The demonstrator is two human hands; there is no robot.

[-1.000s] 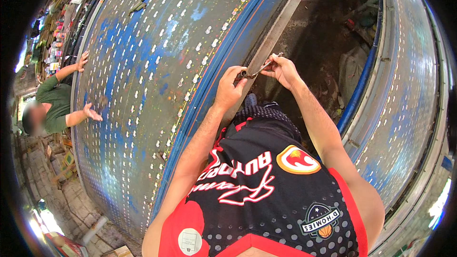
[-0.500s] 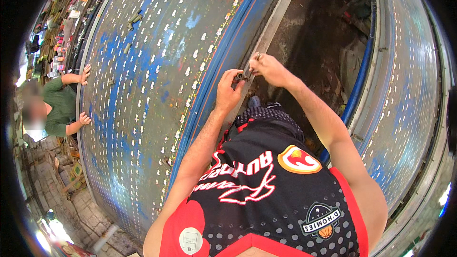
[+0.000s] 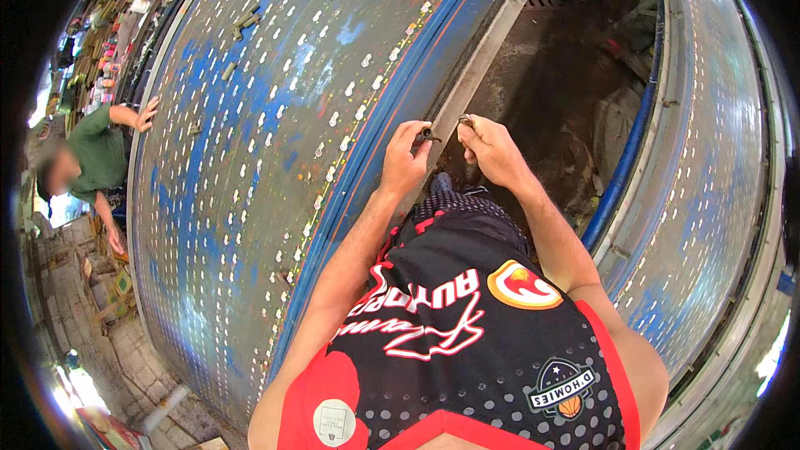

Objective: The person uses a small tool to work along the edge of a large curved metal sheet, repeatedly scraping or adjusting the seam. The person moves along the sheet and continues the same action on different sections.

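Pinched between the thumb and fingers of my left hand (image 3: pixel 403 168) is a short dark hollow tube (image 3: pixel 426 134), its round open end showing. My left hand is over the near edge of a long grey, blue-stained table (image 3: pixel 275 167) with rows of white marks. Just to its right, my right hand (image 3: pixel 493 154) is closed around a small dark piece (image 3: pixel 466 121) that pokes out above its fingers; its kind is too small to tell. A narrow gap separates the two hands. Both are beside the table's pale metal rail (image 3: pixel 492 46).
Several short dark cylinders (image 3: pixel 246 20) lie on the table's far part. Beyond its left edge stands a person in a green shirt (image 3: pixel 104 150). A dark, dirty floor gap (image 3: pixel 567 100) runs to my right, then a blue pipe (image 3: pixel 627 175) and a second marked table (image 3: pixel 704 142).
My right hand has drawn back to the right and slightly down, away from the tube. My left hand has barely moved. The person on the left has lowered one hand off the table.
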